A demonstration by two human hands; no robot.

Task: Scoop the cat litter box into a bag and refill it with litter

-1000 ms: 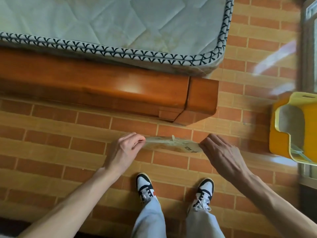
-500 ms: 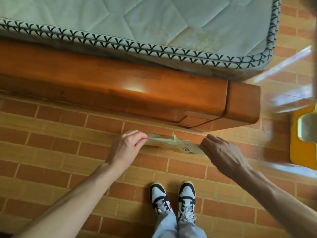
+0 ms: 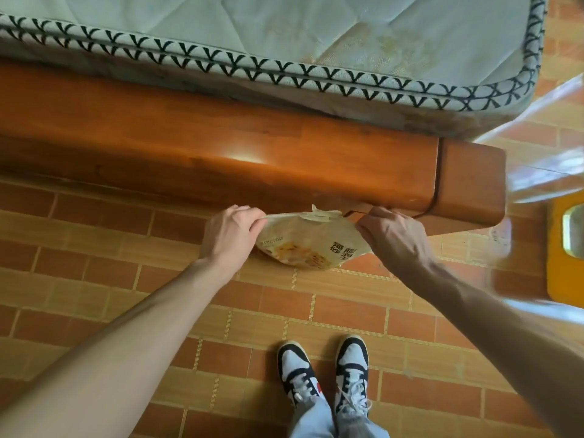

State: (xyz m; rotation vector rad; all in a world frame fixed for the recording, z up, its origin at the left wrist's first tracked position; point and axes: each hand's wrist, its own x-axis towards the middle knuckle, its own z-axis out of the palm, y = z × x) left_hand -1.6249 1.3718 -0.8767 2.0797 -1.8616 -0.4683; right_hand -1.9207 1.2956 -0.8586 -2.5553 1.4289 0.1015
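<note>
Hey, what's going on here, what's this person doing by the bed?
A person stands on the tiled floor beside a wooden bed frame, holding a printed litter bag by its top edge. The left hand pinches one corner and the right hand the other, so the bag hangs between them above the floor. The yellow litter box sits at the right edge of the view, blurred, away from the bag. Nothing is being poured.
</note>
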